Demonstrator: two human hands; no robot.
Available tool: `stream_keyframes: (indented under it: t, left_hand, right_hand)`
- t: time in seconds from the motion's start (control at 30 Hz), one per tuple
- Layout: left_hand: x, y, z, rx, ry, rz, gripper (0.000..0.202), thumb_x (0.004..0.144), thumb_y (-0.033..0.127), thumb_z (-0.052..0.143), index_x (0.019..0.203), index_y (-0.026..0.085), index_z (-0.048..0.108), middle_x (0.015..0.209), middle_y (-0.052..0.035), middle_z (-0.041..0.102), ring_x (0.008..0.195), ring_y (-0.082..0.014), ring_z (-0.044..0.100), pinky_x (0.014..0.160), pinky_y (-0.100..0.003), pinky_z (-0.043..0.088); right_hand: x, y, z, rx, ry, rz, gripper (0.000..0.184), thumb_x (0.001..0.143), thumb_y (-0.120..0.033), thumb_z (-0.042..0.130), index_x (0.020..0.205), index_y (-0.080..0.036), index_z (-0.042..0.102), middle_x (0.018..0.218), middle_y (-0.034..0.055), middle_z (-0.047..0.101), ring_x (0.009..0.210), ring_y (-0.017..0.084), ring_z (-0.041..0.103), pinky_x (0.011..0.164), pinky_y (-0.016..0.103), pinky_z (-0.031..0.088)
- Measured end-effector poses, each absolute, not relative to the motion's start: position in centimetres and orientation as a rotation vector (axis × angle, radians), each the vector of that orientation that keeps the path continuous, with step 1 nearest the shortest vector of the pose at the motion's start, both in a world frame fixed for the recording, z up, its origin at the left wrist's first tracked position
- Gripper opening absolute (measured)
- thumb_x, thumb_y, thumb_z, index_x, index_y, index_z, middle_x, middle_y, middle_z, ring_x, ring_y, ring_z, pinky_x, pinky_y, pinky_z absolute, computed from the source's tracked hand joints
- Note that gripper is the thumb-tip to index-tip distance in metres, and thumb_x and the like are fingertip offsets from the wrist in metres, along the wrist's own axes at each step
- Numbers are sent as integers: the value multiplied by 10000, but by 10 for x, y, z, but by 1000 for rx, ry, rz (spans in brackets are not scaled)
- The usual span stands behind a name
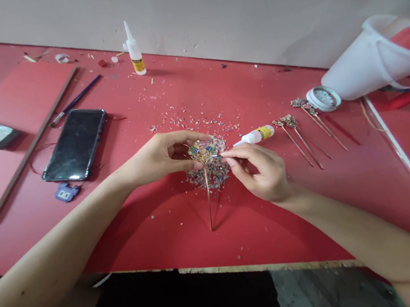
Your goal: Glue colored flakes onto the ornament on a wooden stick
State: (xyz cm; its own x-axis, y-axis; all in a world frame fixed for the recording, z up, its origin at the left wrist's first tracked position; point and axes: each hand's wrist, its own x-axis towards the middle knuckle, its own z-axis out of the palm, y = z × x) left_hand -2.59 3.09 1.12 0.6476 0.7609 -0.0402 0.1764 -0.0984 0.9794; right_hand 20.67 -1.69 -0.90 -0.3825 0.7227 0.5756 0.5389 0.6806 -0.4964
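My left hand [160, 156] is closed on the ornate head of a gold hairpin [208, 198], whose long stem points down toward the table's front edge. Green, blue and gold pieces show on that head. Beside it, the fingertips of my right hand [259, 169] are pinched together at the head's right side, on a small thin bit too tiny to name. Beneath both hands lies a pile of small colourful chips [210, 178], partly covered by the hairpin. Just behind my right hand a small glue bottle [258, 135] lies on its side.
Several finished-looking hairpins [296, 135] lie to the right, near a round lid [323, 98] and a white bucket [354, 63]. Another glue bottle [135, 55] stands at the back. A phone [75, 144], a paintbrush [77, 99] and a board [7, 128] are on the left.
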Motion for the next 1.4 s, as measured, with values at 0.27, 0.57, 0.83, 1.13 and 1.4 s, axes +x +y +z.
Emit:
stream_keyframes:
  t: [0.27,0.57,0.83,1.13,1.4]
  left_hand:
    - [-26,31,10,1598,779,584,496,730,249,712,1205,176,587,1073,-86,647,935,-172,613,814,-308,509]
    - [-26,31,9,1608,784,599,487,726,211,702,1198,171,590,1072,-86,649,937,-168,616,853,-330,498]
    - [-26,31,10,1610,779,595,470,737,199,690,1196,180,593,1066,-81,654,937,-163,617,856,-321,498]
    - [-25,31,10,1611,779,596,486,733,211,696,1206,173,588,1028,-81,665,906,-163,623,820,-311,507]
    - [-24,29,12,1651,796,610,484,715,199,702,1189,170,609,973,-76,676,838,-153,621,753,-284,516]
  right_hand:
    - [206,-17,-7,-998,-2087,277,208,828,-96,557,988,-214,617,856,21,693,722,118,625,634,261,509]
    - [207,-17,-8,-983,-2080,264,218,824,-107,558,997,-225,617,840,14,695,703,121,622,609,261,508]
    - [208,-17,-9,-951,-2081,251,255,801,-73,579,1006,-221,615,845,16,698,743,124,635,652,265,520]
    - [207,-18,-9,-963,-2083,264,221,819,-101,567,991,-232,618,845,14,696,726,127,638,653,277,525]
    - [208,-17,-10,-918,-2109,261,247,800,-68,576,1001,-208,614,881,29,695,752,127,645,664,271,534]
